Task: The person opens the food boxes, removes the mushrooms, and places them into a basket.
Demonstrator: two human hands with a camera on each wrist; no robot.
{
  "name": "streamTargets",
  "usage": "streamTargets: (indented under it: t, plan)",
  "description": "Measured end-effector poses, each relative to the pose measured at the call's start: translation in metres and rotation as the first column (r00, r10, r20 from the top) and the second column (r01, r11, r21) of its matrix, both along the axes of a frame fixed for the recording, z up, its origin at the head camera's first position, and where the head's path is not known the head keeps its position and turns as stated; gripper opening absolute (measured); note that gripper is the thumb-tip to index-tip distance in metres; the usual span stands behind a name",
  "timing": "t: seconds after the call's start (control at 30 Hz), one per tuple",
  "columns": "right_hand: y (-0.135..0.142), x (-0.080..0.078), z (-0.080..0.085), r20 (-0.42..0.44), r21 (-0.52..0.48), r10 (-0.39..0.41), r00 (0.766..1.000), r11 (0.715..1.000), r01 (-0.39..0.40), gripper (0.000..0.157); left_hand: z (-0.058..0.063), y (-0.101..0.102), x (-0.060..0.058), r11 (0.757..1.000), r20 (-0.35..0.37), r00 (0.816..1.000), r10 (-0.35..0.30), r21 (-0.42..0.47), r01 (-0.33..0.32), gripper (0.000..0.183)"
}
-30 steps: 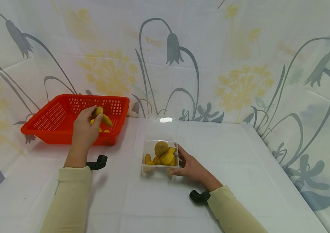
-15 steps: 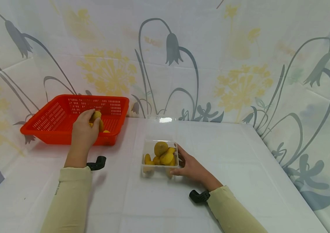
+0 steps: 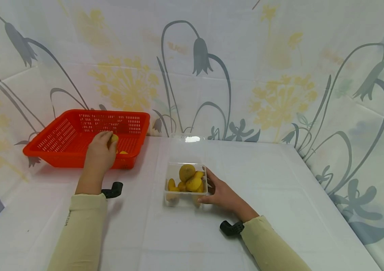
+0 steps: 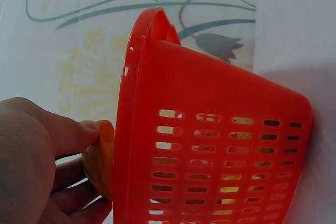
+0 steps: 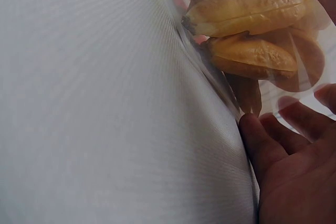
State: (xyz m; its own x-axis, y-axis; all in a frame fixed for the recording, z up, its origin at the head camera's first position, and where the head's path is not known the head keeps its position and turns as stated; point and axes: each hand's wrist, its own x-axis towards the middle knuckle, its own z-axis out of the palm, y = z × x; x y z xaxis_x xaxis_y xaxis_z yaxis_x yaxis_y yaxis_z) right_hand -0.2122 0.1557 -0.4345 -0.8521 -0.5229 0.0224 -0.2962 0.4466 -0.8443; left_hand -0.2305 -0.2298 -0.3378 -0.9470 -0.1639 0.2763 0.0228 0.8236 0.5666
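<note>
My left hand (image 3: 99, 152) is at the front side of the red perforated basket (image 3: 63, 161), its fingers and thumb pinching a yellow fruit (image 3: 115, 138) mostly hidden by the hand. The left wrist view has this rounded fruit (image 4: 98, 160) right at the basket's rim. My right hand (image 3: 224, 195) grips the right side of a clear plastic box (image 3: 185, 193), with the thumb at its near corner. Inside the box lie a round yellow-brown fruit (image 3: 186, 172) and several smaller yellow ones. Seen through the box wall from the right wrist, small banana-like fruits (image 5: 252, 13) lie crosswise.
A transparent lid (image 3: 187, 148) lies open behind the box. More yellow fruit (image 3: 123, 152) sits at the basket's front right. Both stand on a white cloth-covered table (image 3: 164, 241), before a floral curtain (image 3: 239, 56).
My left hand has dipped slightly at the basket, and the fruit has turned in the fingers, so less of it shows. My right hand and the box stay in place.
</note>
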Motion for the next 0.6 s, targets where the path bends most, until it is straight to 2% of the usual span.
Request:
streamTargets:
  t: [0.23,0.6]
  plan:
    - [-0.0002,-0.0004,-0.0004,-0.003,0.007,0.001,1.000,1.000,-0.001,0.112,-0.0039,-0.0022,-0.0025,1.000,0.028,1.000,-0.001,-0.023,0.002,0.051]
    - [-0.0002,-0.0019,-0.0027,0.005,0.000,-0.004,1.000,1.000,0.004,0.113,-0.0028,-0.0025,-0.0033,0.999,0.079,0.997,-0.010,-0.052,0.014,0.050]
